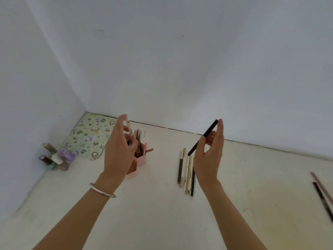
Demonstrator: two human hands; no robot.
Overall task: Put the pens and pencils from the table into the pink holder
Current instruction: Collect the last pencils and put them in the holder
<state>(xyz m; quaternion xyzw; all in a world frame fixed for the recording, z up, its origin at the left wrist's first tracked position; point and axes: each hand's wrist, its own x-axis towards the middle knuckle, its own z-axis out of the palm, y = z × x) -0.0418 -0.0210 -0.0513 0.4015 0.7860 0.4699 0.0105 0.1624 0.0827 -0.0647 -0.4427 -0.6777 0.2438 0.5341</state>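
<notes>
The pink holder (138, 164) stands on the table, partly hidden behind my left hand (119, 150), with several pens and pencils standing in it. That hand grips a pale cream pen (128, 126) upright just above the holder's opening. To the right, my right hand (209, 156) pinches a black pen (203, 136) that tilts up to the right, raised above the table. Under it lies a row of several pens and pencils (187, 172), side by side on the white table.
A green patterned mat (88, 136) lies in the back left corner. Small bottles (55, 157) cluster at the left wall. Two long thin pencils (322, 197) lie at the right edge. White walls close the back and left.
</notes>
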